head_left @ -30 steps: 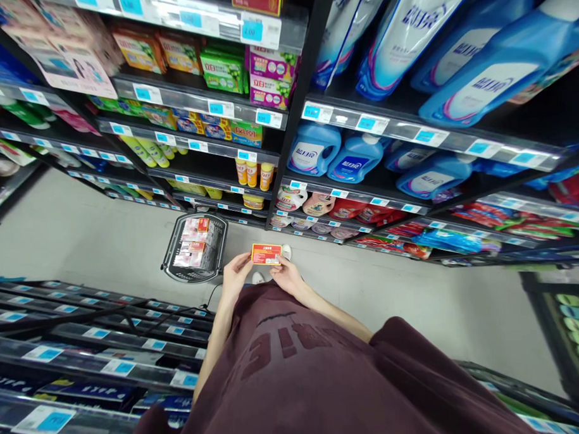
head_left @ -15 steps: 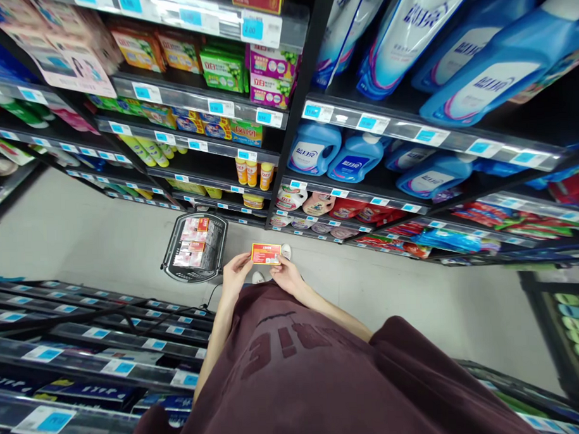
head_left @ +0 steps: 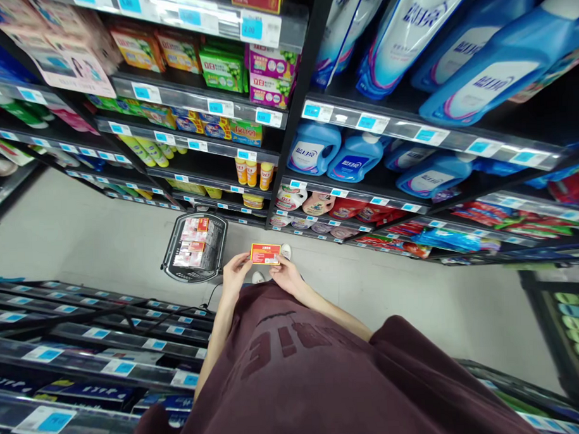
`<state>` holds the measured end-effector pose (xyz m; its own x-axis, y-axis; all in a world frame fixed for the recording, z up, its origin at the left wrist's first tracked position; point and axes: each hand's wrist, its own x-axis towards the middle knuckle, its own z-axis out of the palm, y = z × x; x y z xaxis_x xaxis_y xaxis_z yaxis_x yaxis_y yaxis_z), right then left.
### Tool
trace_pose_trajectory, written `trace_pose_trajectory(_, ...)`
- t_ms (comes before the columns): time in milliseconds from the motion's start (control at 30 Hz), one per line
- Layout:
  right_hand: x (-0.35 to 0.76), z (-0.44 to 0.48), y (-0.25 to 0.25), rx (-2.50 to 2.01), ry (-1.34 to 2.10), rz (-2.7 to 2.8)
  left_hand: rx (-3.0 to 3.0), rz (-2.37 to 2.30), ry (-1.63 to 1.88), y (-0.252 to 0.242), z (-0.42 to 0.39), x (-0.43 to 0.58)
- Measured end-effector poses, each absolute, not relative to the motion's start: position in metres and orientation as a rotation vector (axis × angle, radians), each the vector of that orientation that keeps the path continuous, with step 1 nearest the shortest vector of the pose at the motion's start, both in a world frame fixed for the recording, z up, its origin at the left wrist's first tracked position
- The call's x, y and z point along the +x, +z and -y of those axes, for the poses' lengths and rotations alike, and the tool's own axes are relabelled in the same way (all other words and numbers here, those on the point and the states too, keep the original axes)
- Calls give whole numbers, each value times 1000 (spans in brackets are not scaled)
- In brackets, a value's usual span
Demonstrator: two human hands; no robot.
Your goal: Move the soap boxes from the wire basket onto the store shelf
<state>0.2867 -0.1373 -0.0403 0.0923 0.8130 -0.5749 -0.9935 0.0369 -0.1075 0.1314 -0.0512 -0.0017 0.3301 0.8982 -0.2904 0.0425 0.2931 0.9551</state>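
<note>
Both hands hold a small red and yellow box (head_left: pixel 265 254) flat in front of my chest. My left hand (head_left: pixel 235 277) pinches its left end. My right hand (head_left: pixel 286 278) grips its right end, fingers curled under it. On the floor just left of the box stands a black shopping basket (head_left: pixel 170 251) with several red and white packs inside.
Dark shelves rise ahead: soap and small boxes (head_left: pixel 227 70) on the left, blue detergent bottles (head_left: pixel 315 149) and refill pouches on the right. Another low shelf unit (head_left: pixel 85 351) with blue price tags runs along my left side. Grey floor lies between them.
</note>
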Motion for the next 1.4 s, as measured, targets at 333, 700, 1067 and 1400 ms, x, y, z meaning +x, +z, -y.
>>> trace_pose_trajectory(333, 286, 137, -37, -545, 1443, -425, 1089, -1081, 747, -4, 51, 131)
trace_pose_trajectory(700, 286, 137, -34, -547, 1446, -417, 1009, -1044, 793, -8, 52, 131)
trace_pose_trajectory(1067, 284, 136, -35, -594, 1452, -417, 953, -1065, 857, -16, 52, 135)
trace_pose_trajectory(1400, 283, 138, -31, -599, 1438, -422, 998, -1094, 863, -22, 51, 133)
